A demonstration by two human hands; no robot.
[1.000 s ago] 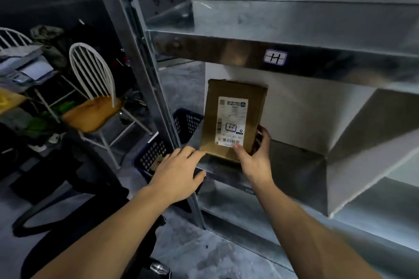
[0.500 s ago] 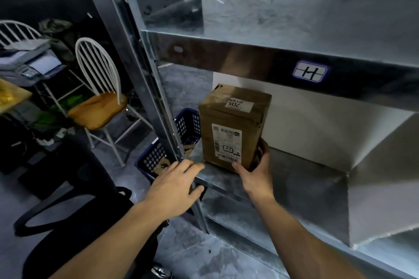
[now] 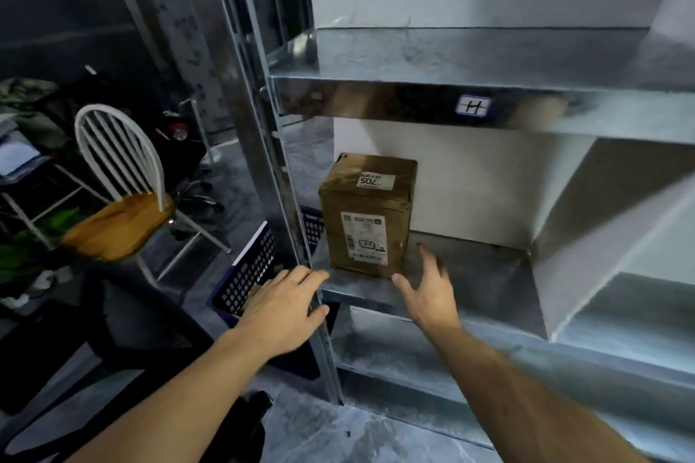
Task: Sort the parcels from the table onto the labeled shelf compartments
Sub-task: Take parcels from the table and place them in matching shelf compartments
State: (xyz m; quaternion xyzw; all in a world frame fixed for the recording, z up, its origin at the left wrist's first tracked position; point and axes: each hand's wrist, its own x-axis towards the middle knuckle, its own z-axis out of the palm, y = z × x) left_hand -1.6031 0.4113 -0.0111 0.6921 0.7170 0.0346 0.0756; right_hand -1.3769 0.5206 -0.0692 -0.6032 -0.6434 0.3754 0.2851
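**Parcel upright under the H tag**

The print on the shipping label (image 3: 363, 235) is too small to read; the blue basket (image 3: 246, 276) is half hidden behind the shelf post (image 3: 263, 147). The cardboard parcel (image 3: 370, 214) stands at the left end of the metal shelf (image 3: 481, 286) below the H tag (image 3: 473, 106), long axis vertical, label face towards us. The right hand (image 3: 428, 289) is spread wide beside its lower corner, holding nothing; whether the thumb touches, I can't tell. The left hand (image 3: 286, 306) lies flat at the shelf edge, fingers straight.

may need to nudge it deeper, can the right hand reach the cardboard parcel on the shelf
Probably yes: the right hand is open by the lower right corner of the cardboard parcel, over bare shelf, with nothing between them.
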